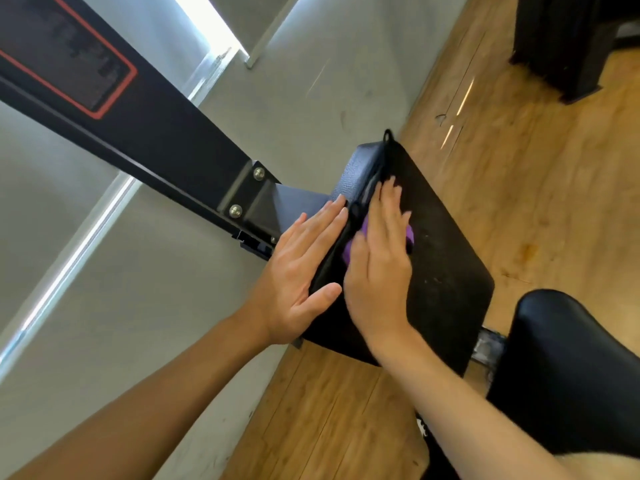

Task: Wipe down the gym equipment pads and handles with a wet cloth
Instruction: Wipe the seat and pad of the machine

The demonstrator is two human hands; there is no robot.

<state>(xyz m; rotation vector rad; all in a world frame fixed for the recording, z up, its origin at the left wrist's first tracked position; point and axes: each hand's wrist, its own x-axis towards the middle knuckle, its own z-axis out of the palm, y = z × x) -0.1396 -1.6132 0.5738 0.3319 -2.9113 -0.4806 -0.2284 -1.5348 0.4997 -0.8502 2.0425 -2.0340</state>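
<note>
Our right hand (379,268) lies flat, fingers together, pressing the purple cloth (349,252) onto the black pad (446,271). Our left hand (301,265), also flat, braces the pad's side edge. We should press evenly and sweep overlapping strokes across the speckled face.

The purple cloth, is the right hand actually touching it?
Touching. The head view shows the right hand flat on the purple cloth, pressing it onto the black pad.
</note>
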